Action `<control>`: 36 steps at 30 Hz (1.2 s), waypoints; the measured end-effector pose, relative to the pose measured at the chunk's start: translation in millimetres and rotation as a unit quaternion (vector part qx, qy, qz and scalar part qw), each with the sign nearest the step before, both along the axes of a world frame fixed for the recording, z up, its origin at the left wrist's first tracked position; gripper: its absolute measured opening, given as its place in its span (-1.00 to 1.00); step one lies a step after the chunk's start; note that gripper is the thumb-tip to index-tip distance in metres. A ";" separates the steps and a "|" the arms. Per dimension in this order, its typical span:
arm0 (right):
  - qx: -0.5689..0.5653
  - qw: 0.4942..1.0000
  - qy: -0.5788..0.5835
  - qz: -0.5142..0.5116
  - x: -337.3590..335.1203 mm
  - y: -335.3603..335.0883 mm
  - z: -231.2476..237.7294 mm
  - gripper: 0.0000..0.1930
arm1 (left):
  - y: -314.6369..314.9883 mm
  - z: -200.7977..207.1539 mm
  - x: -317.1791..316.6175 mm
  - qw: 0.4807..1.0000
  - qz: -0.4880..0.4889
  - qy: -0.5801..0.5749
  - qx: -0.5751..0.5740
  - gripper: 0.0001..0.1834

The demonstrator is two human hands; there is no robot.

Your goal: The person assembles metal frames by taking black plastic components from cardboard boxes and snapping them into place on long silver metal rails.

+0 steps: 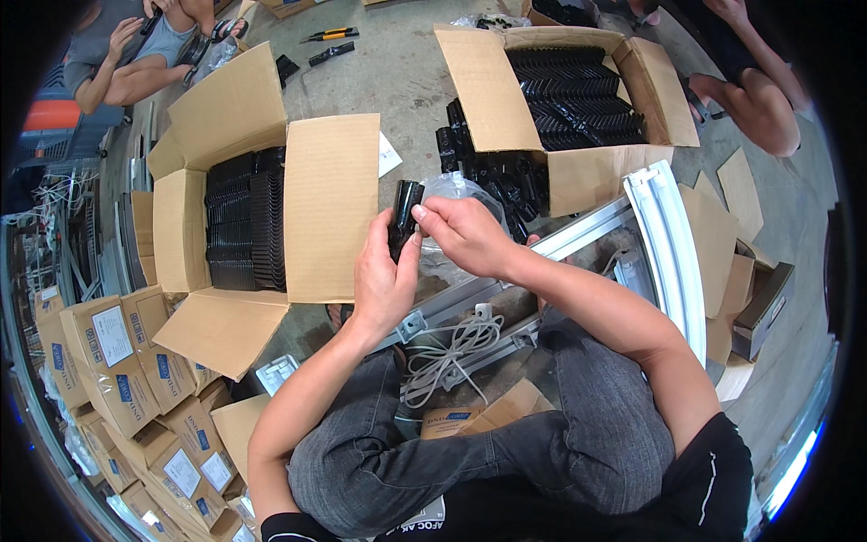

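Concrete floor, boxes of black parts

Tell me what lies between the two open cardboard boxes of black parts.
Head view: both hands, left and right, holding a black part and clear plastic bag, over bare concrete floor.

Grey concrete floor; open cardboard boxes; daylight

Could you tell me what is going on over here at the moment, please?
A person sits on the concrete floor and holds a small black plastic part in the left hand. The right hand pinches the part's top and grips a clear plastic bag. Two open cardboard boxes, one to the left and one ahead, hold rows of similar black parts. A coiled white cable lies by the knees. Other people sit nearby.
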State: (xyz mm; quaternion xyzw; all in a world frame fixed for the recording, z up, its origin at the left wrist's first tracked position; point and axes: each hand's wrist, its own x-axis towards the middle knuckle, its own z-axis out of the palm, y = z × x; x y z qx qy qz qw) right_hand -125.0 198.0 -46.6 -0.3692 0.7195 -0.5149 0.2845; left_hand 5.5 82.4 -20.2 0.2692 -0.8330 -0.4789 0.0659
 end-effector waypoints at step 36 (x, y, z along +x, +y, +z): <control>-0.121 0.898 -0.424 0.013 -36.7 9.2 1.7 -0.71 | -26.9 24.6 -1.9 0.963 -0.123 -0.159 0.177 -0.48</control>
